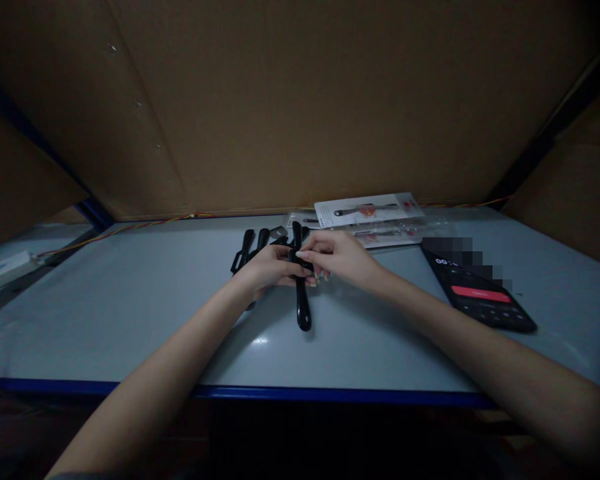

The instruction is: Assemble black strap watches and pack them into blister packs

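Note:
Both my hands meet at the middle of the table around a black tool with a long glossy handle (303, 312). Its kind cannot be made out, since my fingers cover its middle; the handle points toward me. My left hand (273, 270) is wrapped round the middle from the left. From the right, my right hand (337, 259) pinches the same part between thumb and fingers. Just behind and left of my left hand lie several similar black tools (247, 241), partly hidden by it.
Behind my right hand lie printed cards in clear plastic packs (370, 212). A phone with a lit screen (473, 293) rests at the right. A white power strip (7, 272) is at the far left, with thin wires along the cardboard back wall (300, 107). The blue table edge (330, 395) runs in front.

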### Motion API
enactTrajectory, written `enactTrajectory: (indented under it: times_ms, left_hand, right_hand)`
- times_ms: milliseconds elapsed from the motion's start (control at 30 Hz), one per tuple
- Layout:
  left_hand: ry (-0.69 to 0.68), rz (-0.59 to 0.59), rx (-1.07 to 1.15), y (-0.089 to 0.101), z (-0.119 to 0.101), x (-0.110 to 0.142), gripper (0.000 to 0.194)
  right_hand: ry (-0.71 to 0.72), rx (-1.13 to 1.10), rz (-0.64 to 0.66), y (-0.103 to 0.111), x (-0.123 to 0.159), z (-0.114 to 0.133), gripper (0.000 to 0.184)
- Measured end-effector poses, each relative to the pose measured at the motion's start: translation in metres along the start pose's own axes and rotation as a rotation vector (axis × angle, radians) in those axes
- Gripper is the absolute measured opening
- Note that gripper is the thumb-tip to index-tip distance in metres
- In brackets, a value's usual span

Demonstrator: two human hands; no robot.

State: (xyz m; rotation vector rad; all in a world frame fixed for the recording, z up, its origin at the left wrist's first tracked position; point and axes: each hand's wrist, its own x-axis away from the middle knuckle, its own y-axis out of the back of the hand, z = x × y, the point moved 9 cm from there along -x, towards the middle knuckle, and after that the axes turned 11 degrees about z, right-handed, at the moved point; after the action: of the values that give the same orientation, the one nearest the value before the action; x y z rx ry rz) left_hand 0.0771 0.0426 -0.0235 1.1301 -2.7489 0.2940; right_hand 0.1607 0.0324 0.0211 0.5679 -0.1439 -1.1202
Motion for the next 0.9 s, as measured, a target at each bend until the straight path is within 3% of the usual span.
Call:
enactTrajectory:
  times_ms: [400, 600, 900]
  left_hand:
    - [0.023, 0.0, 0.047, -0.001, 0.002, 0.0, 0.027]
    - [0.029, -0.004, 0.04, -0.001, 0.002, 0.0, 0.027]
    - [0.009, 0.031, 0.068, -0.001, 0.001, 0.0, 0.024]
  right_hand:
    - [-0.037, 0.0, 0.033, -0.011, -0.003, -0.019, 0.015]
    - [0.033, 0.3, -0.07, -0.001, 0.0, -0.007, 0.013]
    - [0.119, 0.293, -0.038, 0.002, 0.002, 0.008, 0.022]
